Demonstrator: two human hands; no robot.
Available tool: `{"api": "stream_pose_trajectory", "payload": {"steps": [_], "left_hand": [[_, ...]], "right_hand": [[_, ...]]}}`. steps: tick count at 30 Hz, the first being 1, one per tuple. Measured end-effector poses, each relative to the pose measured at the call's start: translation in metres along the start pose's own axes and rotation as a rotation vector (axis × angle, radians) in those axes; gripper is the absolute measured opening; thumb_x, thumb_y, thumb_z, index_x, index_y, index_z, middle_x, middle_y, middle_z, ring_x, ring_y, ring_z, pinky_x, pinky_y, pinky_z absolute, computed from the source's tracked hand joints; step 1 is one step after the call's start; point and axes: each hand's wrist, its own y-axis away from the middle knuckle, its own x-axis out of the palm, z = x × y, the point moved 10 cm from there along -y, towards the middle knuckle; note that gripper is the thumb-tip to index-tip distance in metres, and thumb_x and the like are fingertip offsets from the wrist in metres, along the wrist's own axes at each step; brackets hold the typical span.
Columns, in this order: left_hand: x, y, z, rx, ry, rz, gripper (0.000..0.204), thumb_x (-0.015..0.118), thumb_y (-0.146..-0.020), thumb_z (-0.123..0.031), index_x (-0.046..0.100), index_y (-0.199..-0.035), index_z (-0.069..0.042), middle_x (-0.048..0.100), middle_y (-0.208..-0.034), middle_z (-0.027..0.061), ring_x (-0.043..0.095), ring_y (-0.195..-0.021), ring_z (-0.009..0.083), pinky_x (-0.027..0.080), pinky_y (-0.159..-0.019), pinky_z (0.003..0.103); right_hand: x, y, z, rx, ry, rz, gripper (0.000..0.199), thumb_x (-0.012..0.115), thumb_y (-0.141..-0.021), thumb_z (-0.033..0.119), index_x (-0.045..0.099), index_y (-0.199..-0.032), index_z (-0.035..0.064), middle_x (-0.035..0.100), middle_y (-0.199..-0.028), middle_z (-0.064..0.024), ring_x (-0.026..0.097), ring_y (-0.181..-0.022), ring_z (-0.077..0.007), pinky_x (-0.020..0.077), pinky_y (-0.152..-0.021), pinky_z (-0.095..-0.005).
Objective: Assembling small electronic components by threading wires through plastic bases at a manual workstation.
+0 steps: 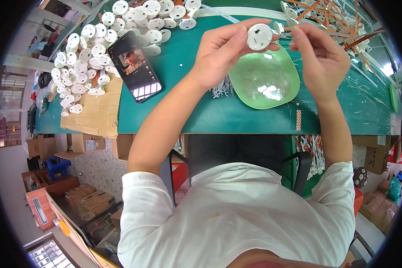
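My left hand (222,51) is closed on a white round plastic disc (260,37), pinched at its edge between thumb and fingers. The disc's flat face has small dark slots and is held up above the far rim of a light green tray (295,87). To the right of the disc, my right hand (322,60) has its thumb and forefinger brought together; what lies between them is too small to make out. Another small white part (278,27) shows between the two hands. Clear, shiny material lies inside the tray.
A heap of white discs (85,67) covers the left and far side, partly on cardboard (94,109). A phone (135,66) lies beside it. White strands (222,88) and a patterned strip (299,119) flank the tray. Orange strips (353,20) with discs pile up far right.
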Motion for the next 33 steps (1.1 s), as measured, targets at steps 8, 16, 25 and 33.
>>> {"api": "stream_pose_trajectory", "payload": {"steps": [8, 16, 25, 33], "left_hand": [[0.044, 0.016, -0.023, 0.014, -0.223, 0.45, 0.042, 0.061, -0.095, -0.011, 0.057, -0.132, 0.01, 0.067, -0.12, 0.0263, 0.068, -0.109, 0.0371, 0.052, -0.098, 0.049], [0.026, 0.007, -0.036, 0.176, -0.355, 0.178, 0.047, 0.064, -0.088, 0.005, 0.056, -0.133, 0.007, 0.062, -0.129, 0.026, 0.067, -0.112, 0.0354, 0.055, -0.096, 0.042], [0.012, 0.009, -0.044, 0.298, -0.264, 0.036, 0.043, 0.065, -0.089, 0.006, 0.057, -0.132, 0.008, 0.065, -0.125, 0.025, 0.068, -0.11, 0.0336, 0.057, -0.087, 0.033], [0.015, 0.009, -0.035, 0.222, -0.246, 0.086, 0.044, 0.068, -0.09, 0.0, 0.057, -0.132, 0.009, 0.064, -0.126, 0.0256, 0.069, -0.11, 0.0332, 0.058, -0.091, 0.036]], "right_hand": [[-0.018, 0.007, 0.023, -0.258, -0.119, -0.109, 0.015, 0.066, -0.091, -0.008, 0.068, -0.106, -0.01, 0.072, -0.09, -0.0127, 0.069, -0.075, -0.014, 0.0578, -0.07, -0.0243], [-0.007, 0.014, 0.035, -0.317, 0.037, -0.07, 0.016, 0.073, -0.081, -0.011, 0.069, -0.096, -0.0082, 0.072, -0.084, -0.0115, 0.069, -0.07, -0.0162, 0.0561, -0.063, -0.0257], [0.023, 0.031, 0.064, -0.711, 0.262, 0.145, 0.021, 0.073, -0.072, -0.013, 0.069, -0.091, -0.0047, 0.07, -0.08, -0.014, 0.068, -0.065, -0.0238, 0.0549, -0.056, -0.0288], [0.025, 0.032, 0.067, -0.75, 0.3, 0.128, 0.019, 0.074, -0.071, -0.01, 0.069, -0.088, -0.0041, 0.07, -0.078, -0.0121, 0.067, -0.064, -0.0233, 0.0552, -0.055, -0.0292]]}}
